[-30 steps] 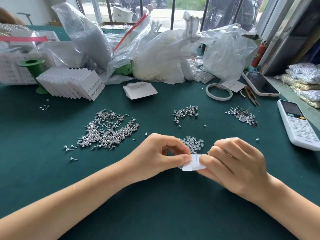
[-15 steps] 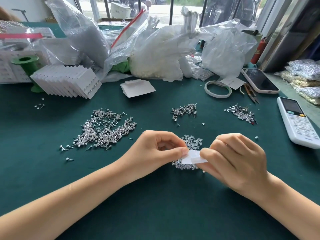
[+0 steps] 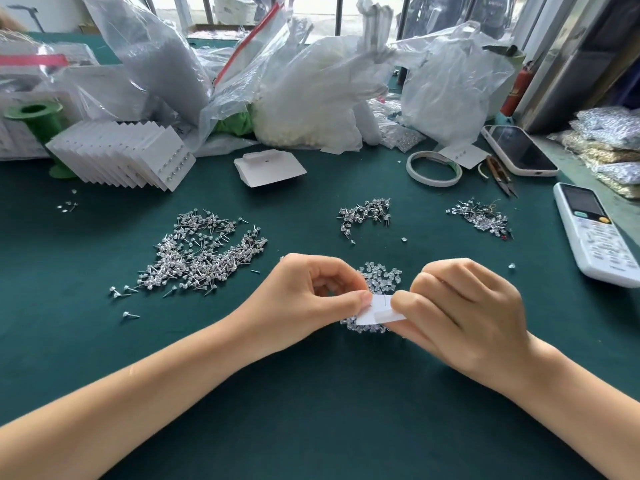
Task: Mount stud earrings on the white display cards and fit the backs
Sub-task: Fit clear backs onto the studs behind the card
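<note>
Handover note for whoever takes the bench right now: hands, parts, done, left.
Left hand and right hand: each has a pinch grip on one small white card, held over the pile of clear backs; a stud post shows on the card.
Parts: big stud pile at left, two smaller stud piles farther back, blank cards at centre rear.
Done: filled cards stacked rear left.
Left: finish this card, then work through the loose studs.
</note>
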Tool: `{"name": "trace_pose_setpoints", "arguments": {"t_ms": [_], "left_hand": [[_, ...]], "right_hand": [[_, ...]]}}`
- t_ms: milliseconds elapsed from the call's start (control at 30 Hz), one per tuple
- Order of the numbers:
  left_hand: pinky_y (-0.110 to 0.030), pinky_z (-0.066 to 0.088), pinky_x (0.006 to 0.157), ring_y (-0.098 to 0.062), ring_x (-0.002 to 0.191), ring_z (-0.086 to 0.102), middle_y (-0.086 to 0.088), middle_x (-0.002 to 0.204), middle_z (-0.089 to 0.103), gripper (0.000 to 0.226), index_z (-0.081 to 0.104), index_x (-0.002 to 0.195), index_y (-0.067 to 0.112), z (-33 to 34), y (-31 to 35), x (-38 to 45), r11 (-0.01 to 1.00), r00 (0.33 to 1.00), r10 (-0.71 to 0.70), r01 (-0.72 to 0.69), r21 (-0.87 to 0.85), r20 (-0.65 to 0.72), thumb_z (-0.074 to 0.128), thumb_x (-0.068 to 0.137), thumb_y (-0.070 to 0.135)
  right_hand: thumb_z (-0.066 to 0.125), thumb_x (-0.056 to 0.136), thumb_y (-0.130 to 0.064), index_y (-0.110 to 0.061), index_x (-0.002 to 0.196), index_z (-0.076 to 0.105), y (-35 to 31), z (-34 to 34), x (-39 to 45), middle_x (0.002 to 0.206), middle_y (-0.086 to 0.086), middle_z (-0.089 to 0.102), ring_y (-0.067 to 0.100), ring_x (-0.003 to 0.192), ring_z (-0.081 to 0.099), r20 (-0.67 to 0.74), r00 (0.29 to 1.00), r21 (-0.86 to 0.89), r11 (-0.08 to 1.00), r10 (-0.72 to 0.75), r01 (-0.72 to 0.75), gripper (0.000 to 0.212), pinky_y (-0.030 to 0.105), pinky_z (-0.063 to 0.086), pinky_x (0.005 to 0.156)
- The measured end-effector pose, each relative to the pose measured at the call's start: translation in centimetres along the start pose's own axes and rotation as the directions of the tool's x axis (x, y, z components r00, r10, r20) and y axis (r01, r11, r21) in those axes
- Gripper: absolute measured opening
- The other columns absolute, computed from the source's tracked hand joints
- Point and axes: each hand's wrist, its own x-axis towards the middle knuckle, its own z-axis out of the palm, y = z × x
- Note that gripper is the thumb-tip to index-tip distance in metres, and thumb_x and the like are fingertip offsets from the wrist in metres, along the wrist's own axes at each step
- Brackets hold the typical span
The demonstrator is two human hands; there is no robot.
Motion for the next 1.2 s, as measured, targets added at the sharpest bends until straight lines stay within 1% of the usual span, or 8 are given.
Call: {"name": "trace_pose_setpoints", "arguments": {"t_ms": [133,300,500,733,800,900,1033,1200], "left_hand": [[-0.027,0.047,0.062,-0.008,0.061,0.056,0.003,0.066,0.066,0.011,0.071,0.073,0.016,0.1,0.2,0.0,0.999,1.0,0.006,-0.006,0.04,0.005,0.071,0.081,0.008],[-0.024,0.046,0.061,-0.006,0.059,0.055,0.007,0.064,0.065,0.01,0.07,0.073,0.014,0.1,0.3,0.0,0.998,1.0,0.015,-0.016,0.066,0.017,0.07,0.081,0.007],[-0.013,0.038,0.055,0.0,0.054,0.051,0.012,0.059,0.062,0.012,0.07,0.073,0.017,-0.1,0.5,0.1,0.992,0.997,0.016,-0.025,0.121,0.069,0.07,0.082,0.009],[-0.011,0.038,0.054,0.001,0.054,0.052,0.012,0.059,0.064,0.008,0.071,0.073,0.016,-0.2,0.6,0.3,0.989,0.997,-0.022,0.01,0.148,0.079,0.07,0.079,0.011],[-0.017,0.044,0.057,-0.003,0.058,0.057,0.008,0.064,0.068,0.005,0.072,0.073,0.018,-0.1,0.5,0.2,0.994,1.0,-0.003,0.0,0.108,0.026,0.072,0.078,0.016],[-0.03,0.05,0.066,-0.011,0.069,0.063,0.003,0.077,0.072,0.009,0.072,0.079,0.02,-0.3,0.2,0.1,0.997,0.986,0.053,-0.043,0.065,-0.156,0.071,0.078,0.029],[-0.006,0.035,0.06,0.0,0.065,0.054,0.01,0.078,0.066,0.006,0.072,0.083,0.018,-1.3,-0.6,1.0,0.895,0.927,0.254,-0.117,0.43,-0.275,0.07,0.082,0.012],[-0.005,0.037,0.064,-0.004,0.07,0.055,0.01,0.081,0.061,0.009,0.071,0.084,0.017,-1.7,-1.6,1.6,0.819,0.948,0.238,-0.078,0.569,-0.212,0.071,0.081,0.009]], "right_hand": [[0.086,0.058,-0.011,-0.012,0.058,0.065,0.0,-0.2,0.3,0.055,0.001,0.051,0.021,0.057,0.05,0.047,0.999,-0.027,1.0,-0.004,0.005,0.021,0.027,0.039,0.056],[0.085,0.058,-0.01,-0.012,0.056,0.065,-0.1,-0.3,0.4,0.054,0.0,0.05,0.022,0.05,0.052,0.059,0.998,-0.036,0.999,-0.016,0.018,0.021,0.028,0.039,0.053],[0.06,0.083,-0.009,-0.013,0.076,0.05,-0.3,-0.2,-0.1,0.056,0.0,0.047,0.02,0.052,0.049,-0.046,0.995,-0.07,0.994,-0.091,0.088,0.013,0.029,0.039,0.054],[0.059,0.081,-0.005,-0.013,0.077,0.049,-0.4,-0.1,-0.3,0.055,0.0,0.047,0.021,0.056,0.048,-0.067,0.992,-0.091,0.99,-0.11,0.103,0.013,0.029,0.037,0.055],[0.066,0.074,-0.003,-0.012,0.077,0.049,-0.3,-0.1,-0.2,0.056,0.0,0.048,0.021,0.06,0.046,-0.065,0.995,-0.074,0.994,-0.08,0.075,0.019,0.027,0.038,0.055],[0.075,0.071,-0.009,-0.011,0.079,0.049,0.1,-0.1,-0.1,0.058,0.002,0.051,0.021,0.067,0.041,-0.061,0.998,-0.019,1.0,0.001,-0.003,0.028,0.028,0.038,0.054],[0.062,0.089,-0.02,-0.012,0.079,0.048,0.1,-0.1,0.0,0.058,0.002,0.051,0.021,0.067,0.04,-0.072,0.996,0.041,0.998,0.05,-0.047,0.018,0.029,0.038,0.054],[0.057,0.094,-0.027,-0.014,0.078,0.047,0.2,0.0,0.1,0.059,0.002,0.051,0.021,0.066,0.04,-0.074,0.993,0.089,0.992,0.096,-0.089,0.023,0.029,0.038,0.053]]}}
